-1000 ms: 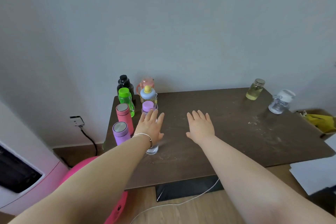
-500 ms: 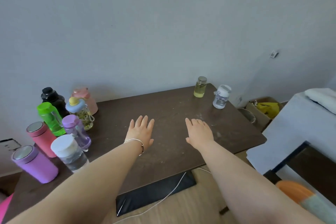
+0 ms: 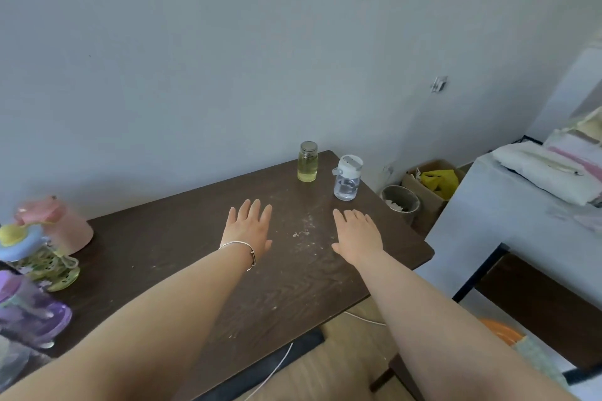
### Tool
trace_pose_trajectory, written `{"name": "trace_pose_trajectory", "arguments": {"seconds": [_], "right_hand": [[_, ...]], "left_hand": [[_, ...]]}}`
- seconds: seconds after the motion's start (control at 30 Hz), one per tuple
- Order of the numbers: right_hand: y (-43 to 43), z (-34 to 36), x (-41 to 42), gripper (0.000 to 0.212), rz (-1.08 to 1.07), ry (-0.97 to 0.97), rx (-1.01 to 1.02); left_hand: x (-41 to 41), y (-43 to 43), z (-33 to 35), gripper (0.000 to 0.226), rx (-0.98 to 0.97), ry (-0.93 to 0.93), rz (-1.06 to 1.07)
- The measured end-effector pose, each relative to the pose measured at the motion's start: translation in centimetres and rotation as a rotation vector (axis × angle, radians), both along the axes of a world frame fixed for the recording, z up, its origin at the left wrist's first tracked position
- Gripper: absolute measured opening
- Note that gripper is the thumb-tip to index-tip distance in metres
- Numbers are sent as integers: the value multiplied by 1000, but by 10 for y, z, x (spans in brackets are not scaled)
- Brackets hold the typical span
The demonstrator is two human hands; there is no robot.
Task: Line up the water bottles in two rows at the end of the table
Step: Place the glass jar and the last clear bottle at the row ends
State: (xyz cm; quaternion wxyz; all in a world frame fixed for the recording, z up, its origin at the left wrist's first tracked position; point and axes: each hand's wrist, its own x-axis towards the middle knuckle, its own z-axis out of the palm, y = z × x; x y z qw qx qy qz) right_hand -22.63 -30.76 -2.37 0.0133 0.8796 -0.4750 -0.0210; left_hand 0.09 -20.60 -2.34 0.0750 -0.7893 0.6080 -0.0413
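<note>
Hands flat, fingers spread, holding nothing: left hand, right hand. Two stray bottles wait far right, yellow-liquid bottle and clear bottle; best grasped low around their bodies.

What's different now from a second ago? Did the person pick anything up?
No. The left hand came off the clear bottle at the group on the left, and both hands, the right hand included, swung right, open and empty, toward the yellow-liquid bottle and the white-capped clear bottle. Those two bottles stayed at the table's far right corner.
</note>
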Motion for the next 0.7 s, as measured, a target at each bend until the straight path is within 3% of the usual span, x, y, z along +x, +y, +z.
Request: {"name": "trace_pose_trajectory", "arguments": {"seconds": [0.37, 0.7], "right_hand": [[-119, -1, 19, 82, -258, -74, -18], [-229, -17, 23, 80, -202, -123, -54]], "left_hand": [[36, -136, 4, 81, -50, 13, -132], [41, -246, -18, 81, -26, 63, -111]]}}
